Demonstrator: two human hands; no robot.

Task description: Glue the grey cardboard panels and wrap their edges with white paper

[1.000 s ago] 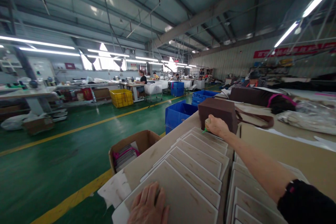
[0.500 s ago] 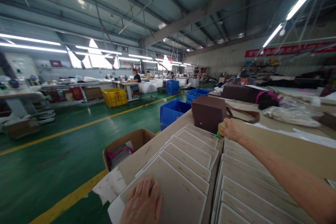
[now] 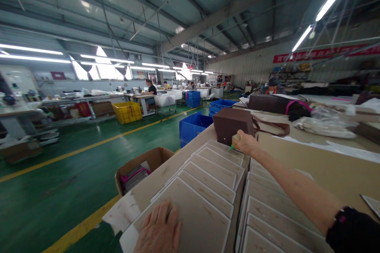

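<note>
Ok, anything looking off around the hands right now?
One thing: a loose white paper sheet hangs over the bench edge beside the left hand. It looks odd because it sticks out past the edge, unlike the orderly beige board panels stacked next to it.

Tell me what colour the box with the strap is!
The box is dark brown. The head view shows it best.
</note>
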